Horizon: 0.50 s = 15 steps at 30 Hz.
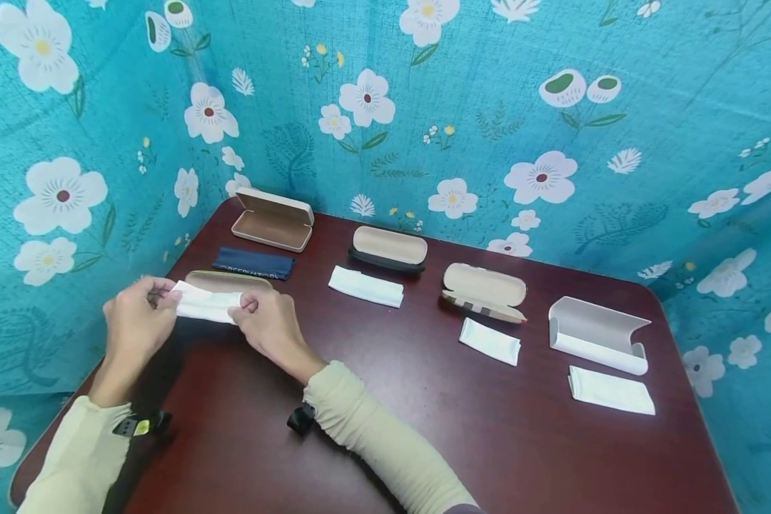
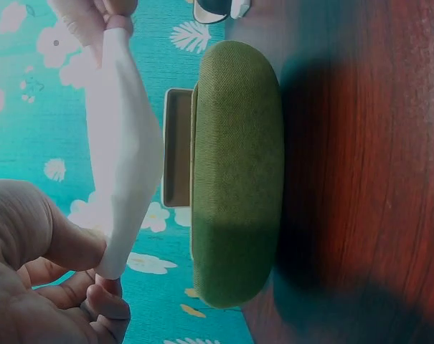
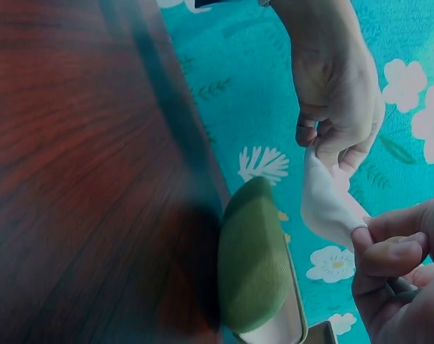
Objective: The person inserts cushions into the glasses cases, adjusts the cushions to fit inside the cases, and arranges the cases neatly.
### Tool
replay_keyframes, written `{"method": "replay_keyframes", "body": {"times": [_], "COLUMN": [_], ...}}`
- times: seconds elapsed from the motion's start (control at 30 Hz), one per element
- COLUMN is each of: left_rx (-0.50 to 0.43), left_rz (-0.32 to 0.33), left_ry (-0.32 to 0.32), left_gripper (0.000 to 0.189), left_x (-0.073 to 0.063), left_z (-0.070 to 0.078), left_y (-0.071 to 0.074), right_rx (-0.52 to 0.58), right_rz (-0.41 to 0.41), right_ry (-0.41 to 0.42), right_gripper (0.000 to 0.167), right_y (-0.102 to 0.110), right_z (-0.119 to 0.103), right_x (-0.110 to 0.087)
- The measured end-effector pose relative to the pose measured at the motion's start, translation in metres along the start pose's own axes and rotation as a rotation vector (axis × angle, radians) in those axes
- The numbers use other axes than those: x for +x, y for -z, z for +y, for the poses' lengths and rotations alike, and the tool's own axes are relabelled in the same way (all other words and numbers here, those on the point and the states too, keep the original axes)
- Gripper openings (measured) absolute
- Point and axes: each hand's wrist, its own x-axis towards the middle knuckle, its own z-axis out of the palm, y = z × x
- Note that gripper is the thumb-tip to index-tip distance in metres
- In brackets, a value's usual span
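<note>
A folded white cloth point(image 1: 208, 305) is stretched between both hands, held above the table at the left. My left hand point(image 1: 140, 318) pinches one end between thumb and fingers. The other end is pinched by my right hand point(image 1: 271, 325). Just behind the cloth sits a green glasses case point(image 2: 238, 175) with its lid raised; in the head view the cloth and hands cover most of it. The right wrist view shows the same cloth point(image 3: 324, 204) sagging a little between the hands, apart from the green case point(image 3: 252, 261).
Farther back stand an open beige case point(image 1: 273, 228) and a folded navy cloth point(image 1: 253, 263). Rightward are a black case point(image 1: 388, 246), a plaid-edged case point(image 1: 485, 285) and a white case point(image 1: 597, 339), all open, with folded white cloths point(image 1: 366, 287) before them. A floral curtain point(image 1: 456, 128) surrounds the table.
</note>
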Motion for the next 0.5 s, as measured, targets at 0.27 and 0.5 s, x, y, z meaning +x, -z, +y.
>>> {"method": "replay_keyframes", "body": {"times": [0.27, 0.5], "left_rx": [-0.005, -0.003], "left_rz": [-0.029, -0.029], "left_ry": [0.051, -0.002], "left_gripper": [0.025, 0.021], "left_x": [0.011, 0.022], "left_z": [0.003, 0.0], "left_y": [-0.005, -0.01], "right_rx": [0.018, 0.02], "right_rz": [0.001, -0.013], "right_ry": [-0.04, -0.063], "right_gripper": [0.014, 0.015], "right_y": [0.001, 0.0], "right_z": [0.008, 0.013], "right_x": [0.011, 0.018]}}
